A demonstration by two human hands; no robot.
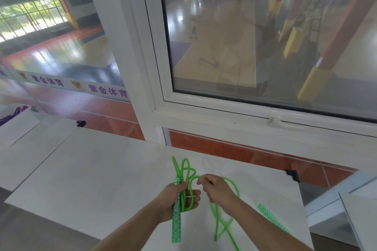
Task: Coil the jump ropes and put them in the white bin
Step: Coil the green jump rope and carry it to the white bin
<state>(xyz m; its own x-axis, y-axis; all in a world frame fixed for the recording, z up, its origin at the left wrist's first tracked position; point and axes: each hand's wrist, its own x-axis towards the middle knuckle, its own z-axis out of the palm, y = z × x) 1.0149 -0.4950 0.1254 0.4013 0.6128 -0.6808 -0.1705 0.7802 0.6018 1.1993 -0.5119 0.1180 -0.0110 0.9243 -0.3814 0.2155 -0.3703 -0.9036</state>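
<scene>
Purple rope (12, 115) in white bin (22, 126)

Left hand (179, 197) gripping green jump rope (184, 171) coils, right hand (214, 188) pinching strand

On the table (106, 179), near its front edge: left hand (176, 197) closed around one handle (176, 224) and several rope loops (184, 171) fanning toward 12 o'clock. Just beside it at 3 o'clock, right hand (216, 188) pinching a rope strand. Second handle (270, 218) flat on the table at 4 o'clock. Bin (18, 120) well apart at 10 o'clock, another rope (12, 115) inside. Window (265, 36) behind, at 12 o'clock.
</scene>
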